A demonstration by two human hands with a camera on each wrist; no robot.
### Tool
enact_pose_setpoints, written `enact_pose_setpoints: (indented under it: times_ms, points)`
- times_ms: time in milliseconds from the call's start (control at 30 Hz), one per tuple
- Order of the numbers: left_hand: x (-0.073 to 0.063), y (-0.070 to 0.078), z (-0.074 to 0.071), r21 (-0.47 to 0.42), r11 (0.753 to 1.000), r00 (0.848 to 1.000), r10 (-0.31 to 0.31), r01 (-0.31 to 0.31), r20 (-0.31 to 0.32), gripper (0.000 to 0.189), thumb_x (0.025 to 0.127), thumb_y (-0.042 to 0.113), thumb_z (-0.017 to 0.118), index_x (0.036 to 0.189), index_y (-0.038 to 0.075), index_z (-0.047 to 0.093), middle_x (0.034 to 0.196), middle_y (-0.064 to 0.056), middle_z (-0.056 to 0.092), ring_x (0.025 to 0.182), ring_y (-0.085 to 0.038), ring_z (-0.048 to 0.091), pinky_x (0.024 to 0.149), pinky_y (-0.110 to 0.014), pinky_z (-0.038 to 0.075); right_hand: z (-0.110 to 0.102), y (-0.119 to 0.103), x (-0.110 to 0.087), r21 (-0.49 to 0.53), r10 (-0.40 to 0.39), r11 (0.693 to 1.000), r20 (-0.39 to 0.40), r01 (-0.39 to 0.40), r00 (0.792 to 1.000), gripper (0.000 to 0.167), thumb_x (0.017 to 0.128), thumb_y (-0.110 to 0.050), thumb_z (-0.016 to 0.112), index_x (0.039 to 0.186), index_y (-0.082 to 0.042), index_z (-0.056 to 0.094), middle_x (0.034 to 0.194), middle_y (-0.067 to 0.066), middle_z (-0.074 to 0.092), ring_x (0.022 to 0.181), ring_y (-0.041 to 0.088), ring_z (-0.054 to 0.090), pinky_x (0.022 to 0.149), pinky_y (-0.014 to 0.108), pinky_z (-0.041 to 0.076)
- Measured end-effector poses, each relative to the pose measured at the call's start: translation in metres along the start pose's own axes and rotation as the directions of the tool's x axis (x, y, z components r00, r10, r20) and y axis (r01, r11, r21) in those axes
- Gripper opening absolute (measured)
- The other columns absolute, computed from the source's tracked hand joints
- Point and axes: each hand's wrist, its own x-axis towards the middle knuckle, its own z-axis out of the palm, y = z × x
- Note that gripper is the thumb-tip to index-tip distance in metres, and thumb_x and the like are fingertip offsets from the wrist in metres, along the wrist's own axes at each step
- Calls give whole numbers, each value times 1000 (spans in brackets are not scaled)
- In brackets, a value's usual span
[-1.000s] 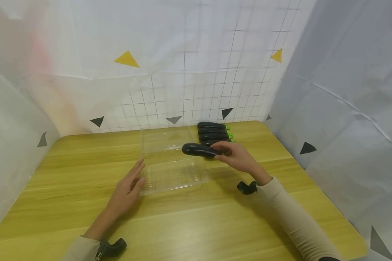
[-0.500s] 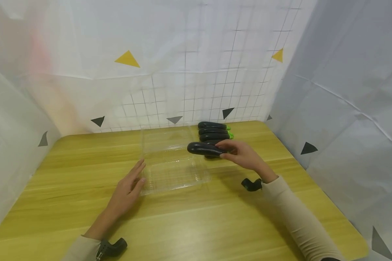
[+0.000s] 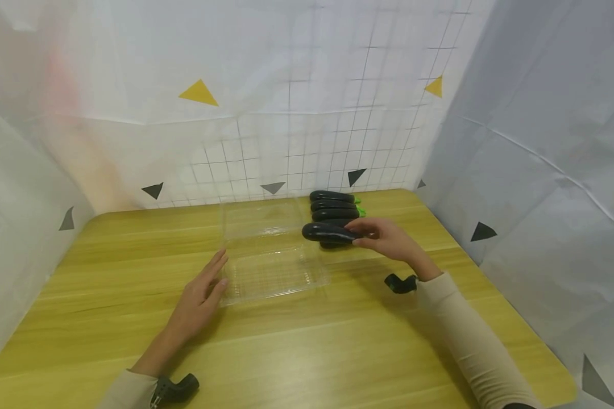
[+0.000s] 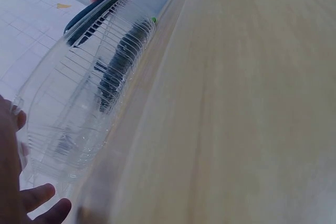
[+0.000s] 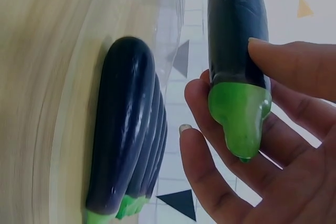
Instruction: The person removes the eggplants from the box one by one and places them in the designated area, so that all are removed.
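Observation:
My right hand (image 3: 386, 241) pinches a dark purple eggplant (image 3: 327, 232) near its green cap, between thumb and fingers, as the right wrist view shows closely. The held eggplant is raised above a row of several more eggplants (image 5: 121, 129) lying side by side on the table. A clear plastic clamshell box (image 3: 271, 275) lies with its lid (image 3: 261, 218) folded back, left of the row. My left hand (image 3: 199, 295) rests at the left side of the box, fingers extended along its rim.
The wooden table (image 3: 286, 352) carries the box and eggplants. A white wall sheet (image 3: 256, 147) with grid lines and triangle marks rises behind the table's back edge, and a grey sheet (image 3: 542, 170) stands on the right.
My right hand has moved a little to the right with the eggplant, which now overlaps the row more. My left hand and the box have stayed in place.

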Motion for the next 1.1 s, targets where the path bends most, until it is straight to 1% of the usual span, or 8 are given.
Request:
enact_pose_setpoints:
  times_ms: [133, 267, 400, 500, 700, 767, 933, 1100]
  points:
    - [0, 1, 0, 4, 1000, 1000, -1, 1, 1, 55, 109, 6, 53, 162, 7, 38, 167, -14, 30, 141, -34, 45, 104, -12, 37, -5, 4, -2, 12, 16, 1000, 2, -16, 1000, 37, 98, -6, 74, 134, -3, 68, 132, 15, 67, 118, 32, 64, 94, 52, 54]
    - [0, 1, 0, 7, 1000, 1000, -2, 2, 2, 54, 110, 7, 53, 161, 7, 38, 168, -13, 30, 138, -38, 48, 104, -12, 37, -9, 8, -3, 13, 5, 1000, 8, -5, 1000, 37, 98, -5, 73, 134, -2, 68, 130, 16, 68, 118, 33, 64, 93, 53, 54]
    - [-1, 2, 0, 13, 1000, 1000, -2, 2, 2, 54, 109, 7, 53, 161, 7, 38, 168, -9, 29, 138, -36, 49, 104, -12, 37, -10, 14, -4, -5, -11, 1000, 10, 11, 1000, 37, 98, -3, 73, 134, -3, 68, 130, 15, 68, 117, 33, 65, 92, 54, 55]
    - [0, 2, 0, 20, 1000, 1000, 1, -1, 1, 55, 109, 6, 53, 161, 7, 38, 168, -5, 28, 141, -33, 46, 104, -12, 37, -11, 19, -4, -22, -16, 1000, 10, 16, 1000, 37, 97, -2, 73, 134, -4, 68, 131, 15, 67, 117, 33, 65, 91, 55, 55]
    - [0, 0, 1, 20, 1000, 1000, 2, -2, -3, 55, 109, 7, 53, 162, 9, 38, 169, -2, 28, 140, -33, 48, 104, -12, 37, -12, 28, -5, -40, -14, 999, 14, 15, 1000, 35, 97, -1, 72, 132, -3, 68, 131, 15, 67, 117, 34, 65, 92, 57, 54]
    - [0, 0, 1, 23, 1000, 1000, 1, -1, -2, 55, 109, 7, 53, 162, 9, 38, 169, -2, 28, 139, -34, 49, 104, -13, 37, -12, 31, -5, -44, -14, 999, 19, 15, 1000, 35, 96, 0, 73, 131, -3, 70, 129, 14, 68, 115, 34, 65, 92, 57, 54]
    - [-1, -1, 0, 34, 999, 1000, 0, -1, 7, 54, 110, 10, 53, 162, 9, 37, 169, -5, 28, 142, -34, 46, 105, -14, 36, -11, 38, -5, -67, -23, 997, 39, 26, 999, 33, 95, 1, 74, 128, 0, 71, 125, 15, 70, 111, 33, 67, 93, 55, 55]
    - [-1, 0, 0, 26, 1000, 1000, -3, 2, 11, 54, 110, 11, 53, 162, 9, 37, 169, -7, 29, 143, -32, 43, 106, -13, 36, -12, 44, -5, -85, -22, 996, 54, 27, 998, 33, 95, 2, 73, 128, 0, 70, 125, 15, 70, 112, 34, 67, 95, 55, 54]
